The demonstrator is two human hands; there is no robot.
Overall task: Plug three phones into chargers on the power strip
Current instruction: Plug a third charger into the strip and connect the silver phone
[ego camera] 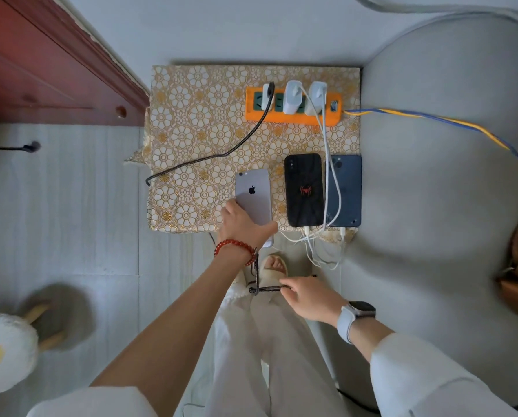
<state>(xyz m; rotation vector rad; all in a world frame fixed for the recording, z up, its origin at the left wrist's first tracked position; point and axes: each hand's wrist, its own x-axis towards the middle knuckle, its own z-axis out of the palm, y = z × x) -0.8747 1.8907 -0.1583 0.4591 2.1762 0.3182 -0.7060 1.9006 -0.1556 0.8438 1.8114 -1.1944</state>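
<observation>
The silver phone [253,197] is gripped at its near end by the left hand [245,225], fingers closed around it, back face up, half over the near edge of the small table [191,139]. The black braided cable [221,155] is pinched near its free end by the right hand [309,299], below table level by the knees; the connector tip is not clearly seen. The cable's other end is seated in the left socket of the orange power strip [292,115]. The black phone [304,189] and the dark blue phone [346,191] lie flat on the table, side by side, each with a white cable [327,164] at its near end, so two of three are judged done. Risks: the slack black cable may be tugged and its plug pulled from the strip; the overhanging silver phone may be dropped if the grip loosens during insertion; the connector may be misaligned since the port is hidden under the hand; the white cables dangling close by may be snagged.
</observation>
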